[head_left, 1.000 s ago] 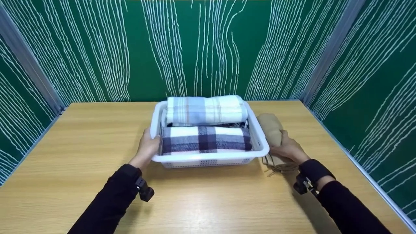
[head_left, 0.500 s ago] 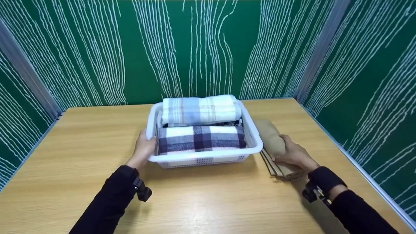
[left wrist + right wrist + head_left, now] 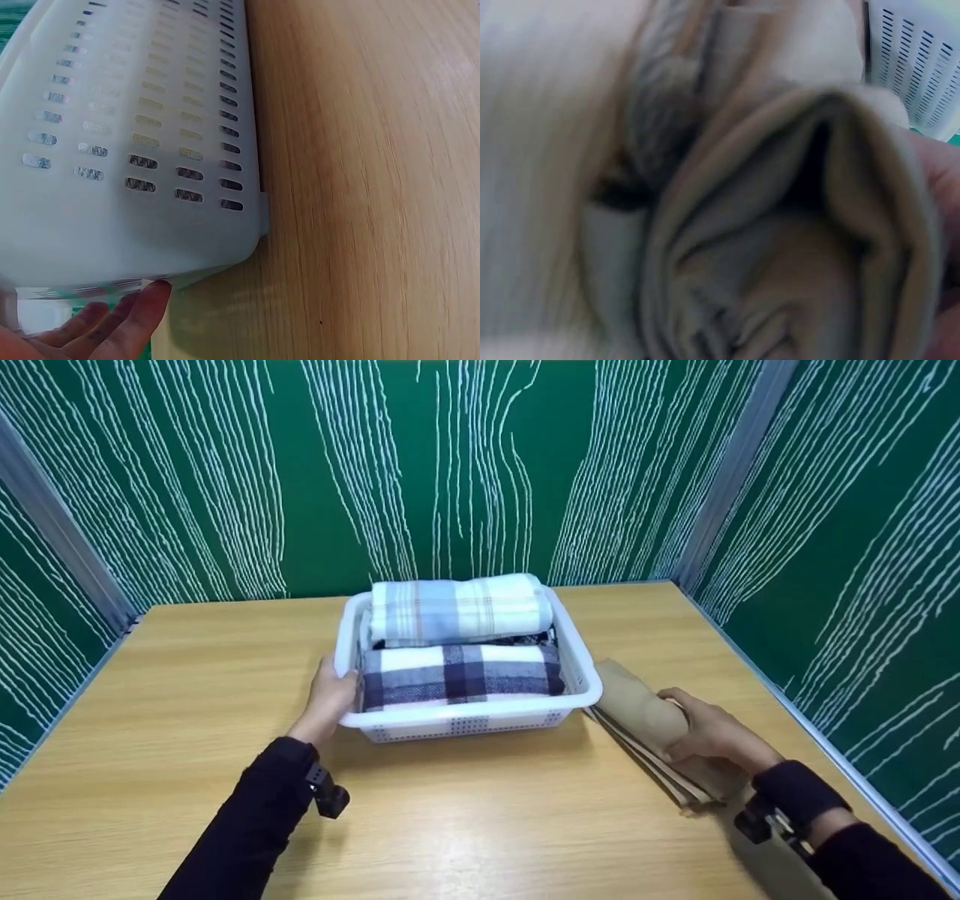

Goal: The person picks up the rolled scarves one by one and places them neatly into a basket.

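A white plastic basket (image 3: pixel 581 660) with slotted walls stands on the wooden table. Inside lie a folded dark purple and white checked cloth (image 3: pixel 427 679) in front and a folded pale blue and white plaid cloth (image 3: pixel 442 611) behind it. My left hand (image 3: pixel 330 701) grips the basket's left rim, thumb over the top; its fingers (image 3: pixel 142 315) reach under the rim in the left wrist view. To the right of the basket, my right hand (image 3: pixel 716 735) holds a rolled tan cloth (image 3: pixel 637 709) with layered edges. The roll's open end fills the blurred right wrist view.
The wooden table (image 3: pixel 225 720) extends around the basket. A green wall (image 3: pixel 330 540) with white wavy lines rises behind, and another green panel (image 3: pixel 862 607) borders the right side. Some dark patterned fabric (image 3: pixel 517 640) shows between the two folded cloths.
My right hand has drawn the tan cloth toward the near right, turning it away from the basket's side. The left hand keeps its hold on the rim. The head view has shifted slightly.
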Demonstrator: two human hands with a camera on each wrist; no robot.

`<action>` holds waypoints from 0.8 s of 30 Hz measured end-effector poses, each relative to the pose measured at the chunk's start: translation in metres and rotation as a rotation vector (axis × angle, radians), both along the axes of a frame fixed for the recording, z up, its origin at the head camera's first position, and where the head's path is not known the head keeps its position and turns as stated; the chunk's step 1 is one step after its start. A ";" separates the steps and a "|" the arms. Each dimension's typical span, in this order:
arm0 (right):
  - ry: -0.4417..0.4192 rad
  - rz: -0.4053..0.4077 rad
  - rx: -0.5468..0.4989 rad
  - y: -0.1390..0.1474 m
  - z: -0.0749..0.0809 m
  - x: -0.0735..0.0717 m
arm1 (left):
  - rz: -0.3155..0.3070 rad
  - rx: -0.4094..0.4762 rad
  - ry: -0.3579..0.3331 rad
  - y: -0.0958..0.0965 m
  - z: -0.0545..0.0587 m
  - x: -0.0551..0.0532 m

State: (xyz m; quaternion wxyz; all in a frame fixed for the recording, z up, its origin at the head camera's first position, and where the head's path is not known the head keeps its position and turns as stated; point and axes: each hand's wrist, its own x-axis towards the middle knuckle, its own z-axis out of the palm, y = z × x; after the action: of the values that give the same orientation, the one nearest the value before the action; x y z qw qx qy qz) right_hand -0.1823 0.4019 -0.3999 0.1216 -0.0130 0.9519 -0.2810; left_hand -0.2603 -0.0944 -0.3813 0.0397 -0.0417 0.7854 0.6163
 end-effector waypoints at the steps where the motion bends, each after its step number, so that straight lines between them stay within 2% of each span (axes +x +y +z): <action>1: -0.010 0.008 -0.002 0.001 0.001 0.003 | -0.002 0.000 0.000 0.000 0.000 -0.001; 9: -0.022 0.147 -0.001 0.010 0.003 0.023 | 0.004 0.020 0.016 0.000 -0.001 0.000; 14: -0.020 0.307 -0.010 0.015 0.006 0.029 | -0.004 0.009 0.024 -0.002 -0.002 0.001; 18: 0.046 0.446 0.021 0.018 0.005 0.031 | -0.006 -0.005 0.019 -0.003 -0.001 0.002; 24: 0.036 0.495 0.031 0.014 0.005 0.034 | -0.001 -0.019 0.022 0.000 0.000 0.002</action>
State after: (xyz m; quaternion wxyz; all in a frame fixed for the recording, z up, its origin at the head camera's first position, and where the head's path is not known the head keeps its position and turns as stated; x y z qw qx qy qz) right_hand -0.1480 0.4159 -0.3951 0.1701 -0.2488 0.9259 -0.2278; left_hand -0.2581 -0.0947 -0.3816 0.0309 -0.0348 0.7916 0.6092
